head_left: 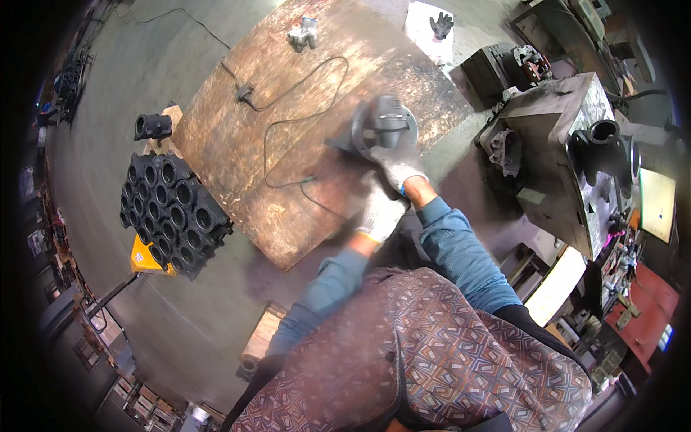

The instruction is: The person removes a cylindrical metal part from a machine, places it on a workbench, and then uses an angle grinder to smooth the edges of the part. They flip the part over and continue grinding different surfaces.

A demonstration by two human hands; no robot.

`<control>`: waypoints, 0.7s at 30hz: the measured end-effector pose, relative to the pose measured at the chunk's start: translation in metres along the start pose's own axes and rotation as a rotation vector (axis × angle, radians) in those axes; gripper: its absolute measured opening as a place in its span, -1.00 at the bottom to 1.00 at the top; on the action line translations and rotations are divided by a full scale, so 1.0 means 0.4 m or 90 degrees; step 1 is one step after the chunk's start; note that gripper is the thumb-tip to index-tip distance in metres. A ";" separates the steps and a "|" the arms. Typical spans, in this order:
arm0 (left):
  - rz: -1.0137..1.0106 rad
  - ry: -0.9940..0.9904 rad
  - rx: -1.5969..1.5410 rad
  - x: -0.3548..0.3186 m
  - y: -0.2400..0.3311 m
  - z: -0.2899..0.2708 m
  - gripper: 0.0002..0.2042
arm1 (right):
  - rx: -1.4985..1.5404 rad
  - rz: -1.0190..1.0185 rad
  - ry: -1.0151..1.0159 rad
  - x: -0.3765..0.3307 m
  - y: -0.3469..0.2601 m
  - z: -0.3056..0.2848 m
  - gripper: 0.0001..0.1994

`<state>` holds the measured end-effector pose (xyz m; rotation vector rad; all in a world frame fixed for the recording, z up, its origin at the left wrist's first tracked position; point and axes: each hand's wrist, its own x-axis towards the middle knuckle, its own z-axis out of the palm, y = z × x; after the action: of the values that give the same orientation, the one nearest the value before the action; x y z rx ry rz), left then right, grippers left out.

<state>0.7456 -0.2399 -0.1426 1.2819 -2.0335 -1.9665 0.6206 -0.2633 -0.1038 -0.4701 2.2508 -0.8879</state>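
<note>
A dark grey flanged metal casting [389,124] stands on the wooden tabletop [302,230] near its right corner, slightly blurred. My right hand [400,167], in a whitish work glove, is closed on the casting's near side, its fingertips smeared. Just below and to the left, my left hand [381,212], in a similar glove, is closed with its fingers toward the casting. A dark shape shows between the two gloves; what the left hand holds is hidden. A thin cable [268,155] loops over the tabletop and runs on toward the left hand.
A cable plug connector [245,93] and a pair of gloves [304,34] lie on the table. At left, several black tubular castings [169,209] are stacked by a yellow pallet truck [147,258]. A metal bench [554,137] with castings stands at right. A dark glove [441,26] lies on white material.
</note>
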 end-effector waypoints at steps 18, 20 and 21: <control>0.067 0.097 -0.104 -0.034 -0.047 0.000 -0.38 | -0.084 0.024 -0.088 -0.024 -0.008 0.041 -0.22; 0.065 0.072 -0.198 -0.055 -0.060 -0.002 -0.34 | -0.109 0.006 -0.098 -0.044 -0.003 0.053 -0.25; 0.064 0.068 -0.190 -0.066 -0.066 -0.005 -0.30 | -0.128 0.020 -0.119 -0.060 0.002 0.063 -0.26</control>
<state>0.7779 -0.2230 -0.1512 1.1676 -1.6452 -2.0122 0.6553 -0.2617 -0.1073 -0.5826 2.1767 -0.5792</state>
